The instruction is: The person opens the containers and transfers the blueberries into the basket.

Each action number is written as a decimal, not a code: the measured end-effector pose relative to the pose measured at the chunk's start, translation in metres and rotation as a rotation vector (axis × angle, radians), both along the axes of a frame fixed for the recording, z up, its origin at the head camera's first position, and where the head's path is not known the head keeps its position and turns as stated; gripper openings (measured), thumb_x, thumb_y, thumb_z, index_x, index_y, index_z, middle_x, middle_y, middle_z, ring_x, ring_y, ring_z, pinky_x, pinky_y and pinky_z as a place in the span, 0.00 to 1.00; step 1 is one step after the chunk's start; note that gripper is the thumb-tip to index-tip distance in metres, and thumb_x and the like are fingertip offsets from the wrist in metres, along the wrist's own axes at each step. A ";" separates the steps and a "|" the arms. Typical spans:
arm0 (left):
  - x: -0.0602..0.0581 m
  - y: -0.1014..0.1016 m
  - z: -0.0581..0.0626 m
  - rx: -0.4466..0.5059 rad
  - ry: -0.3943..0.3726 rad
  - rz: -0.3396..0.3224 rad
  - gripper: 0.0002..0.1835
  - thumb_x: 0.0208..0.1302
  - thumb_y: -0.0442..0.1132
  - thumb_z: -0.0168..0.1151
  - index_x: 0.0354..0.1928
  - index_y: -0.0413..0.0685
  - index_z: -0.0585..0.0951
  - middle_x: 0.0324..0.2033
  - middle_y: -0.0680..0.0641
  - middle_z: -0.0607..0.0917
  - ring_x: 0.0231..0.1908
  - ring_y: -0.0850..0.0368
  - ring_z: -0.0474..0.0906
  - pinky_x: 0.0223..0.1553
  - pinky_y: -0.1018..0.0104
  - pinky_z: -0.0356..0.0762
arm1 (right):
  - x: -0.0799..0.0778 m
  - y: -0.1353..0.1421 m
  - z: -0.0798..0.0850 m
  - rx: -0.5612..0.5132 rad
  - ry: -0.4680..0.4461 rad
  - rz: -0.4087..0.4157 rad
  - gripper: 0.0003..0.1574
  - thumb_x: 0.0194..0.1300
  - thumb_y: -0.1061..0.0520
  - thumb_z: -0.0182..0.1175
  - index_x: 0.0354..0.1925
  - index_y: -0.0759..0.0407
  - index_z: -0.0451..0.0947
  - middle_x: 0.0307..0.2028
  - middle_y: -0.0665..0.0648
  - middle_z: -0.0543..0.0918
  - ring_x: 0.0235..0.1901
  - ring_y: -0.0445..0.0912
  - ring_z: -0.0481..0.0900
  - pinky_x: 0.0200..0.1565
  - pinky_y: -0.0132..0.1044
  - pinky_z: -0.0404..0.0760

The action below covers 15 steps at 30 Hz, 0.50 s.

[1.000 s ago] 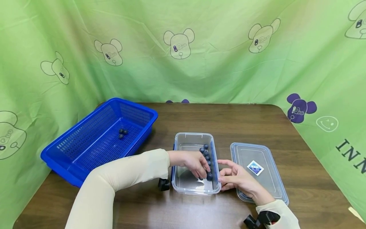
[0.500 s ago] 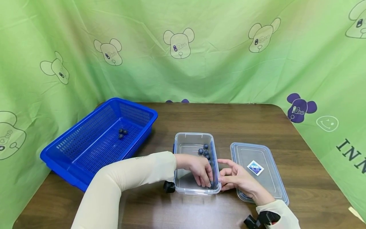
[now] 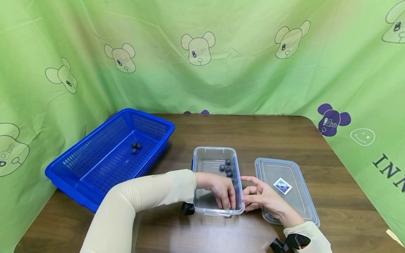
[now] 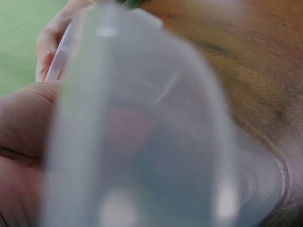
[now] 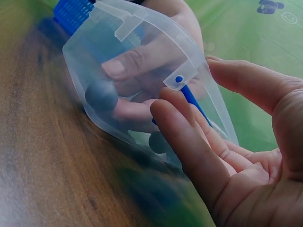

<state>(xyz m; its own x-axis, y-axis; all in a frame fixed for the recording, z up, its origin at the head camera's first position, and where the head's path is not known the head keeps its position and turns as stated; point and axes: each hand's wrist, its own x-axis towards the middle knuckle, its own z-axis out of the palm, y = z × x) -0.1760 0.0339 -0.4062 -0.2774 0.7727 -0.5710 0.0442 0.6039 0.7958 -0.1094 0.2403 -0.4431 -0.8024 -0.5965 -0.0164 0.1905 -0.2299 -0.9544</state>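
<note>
L hand (image 3: pixel 223 191) inside clear plastic container (image 3: pixel 215 149), fingers down at a blueberry (image 5: pixel 101 94) nr front RH corner; can't tell if pinching. R hand (image 3: pixel 265 198): fingers spread, at container's RH wall. Lid (image 3: pixel 289 198) on bench (image 3: pixel 164 228), to R; blue basket (image 3: pixel 107 167) to L

High, forward-down head view and close wrist views, clear box (image 3: pixel 205 199) in all.

Grn cloth (image 3: pixel 240 84) w/ cartoon prints (image 3: pixel 200 51) behind brn wood tbl (image 3: pixel 253 133); glare (image 3: pixel 196 235) nr front.
</note>
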 end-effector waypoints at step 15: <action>0.003 -0.001 0.001 -0.007 0.067 -0.105 0.09 0.60 0.18 0.64 0.42 0.23 0.83 0.26 0.47 0.83 0.25 0.64 0.77 0.29 0.73 0.83 | 0.000 -0.001 -0.002 0.006 0.004 0.019 0.37 0.65 0.72 0.59 0.67 0.68 0.53 0.37 0.54 0.84 0.34 0.46 0.86 0.36 0.42 0.88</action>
<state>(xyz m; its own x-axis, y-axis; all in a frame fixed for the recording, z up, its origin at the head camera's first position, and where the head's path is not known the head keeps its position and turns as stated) -0.1731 0.0331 -0.4048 -0.2326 0.7958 -0.5590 0.1606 0.5984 0.7850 -0.1096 0.2393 -0.4455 -0.7912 -0.6113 -0.0167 0.1910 -0.2211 -0.9564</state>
